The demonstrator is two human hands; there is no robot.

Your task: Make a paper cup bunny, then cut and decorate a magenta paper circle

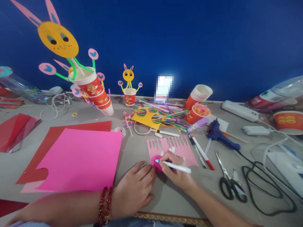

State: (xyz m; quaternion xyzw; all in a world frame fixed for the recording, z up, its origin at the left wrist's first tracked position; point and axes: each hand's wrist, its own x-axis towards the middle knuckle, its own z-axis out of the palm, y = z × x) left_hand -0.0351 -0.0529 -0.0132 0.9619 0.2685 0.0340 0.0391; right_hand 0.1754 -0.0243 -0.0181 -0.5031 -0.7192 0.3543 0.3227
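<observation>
My right hand (pixel 176 171) holds a white marker (pixel 177 166) with a blue tip. The tip meets a small magenta paper circle (pixel 159 168), which lies partly over a light pink sheet (pixel 189 154) with leaf-shaped cutouts along its top. My left hand (pixel 136 187), with a red bead bracelet at the wrist, lies flat on the table, its fingertips at the circle's left edge. To the left, a large magenta sheet (pixel 82 160) with a rounded notch rests on a red sheet (pixel 56 135).
Black-handled scissors (pixel 228 183), a blue glue gun (pixel 219 134) and its black cord lie at right. Pipe cleaners (pixel 165 110) and a yellow paper offcut (pixel 146 118) spread ahead. A cup figure (pixel 129 97) and stacked cups (pixel 91 85) with rabbit faces stand behind.
</observation>
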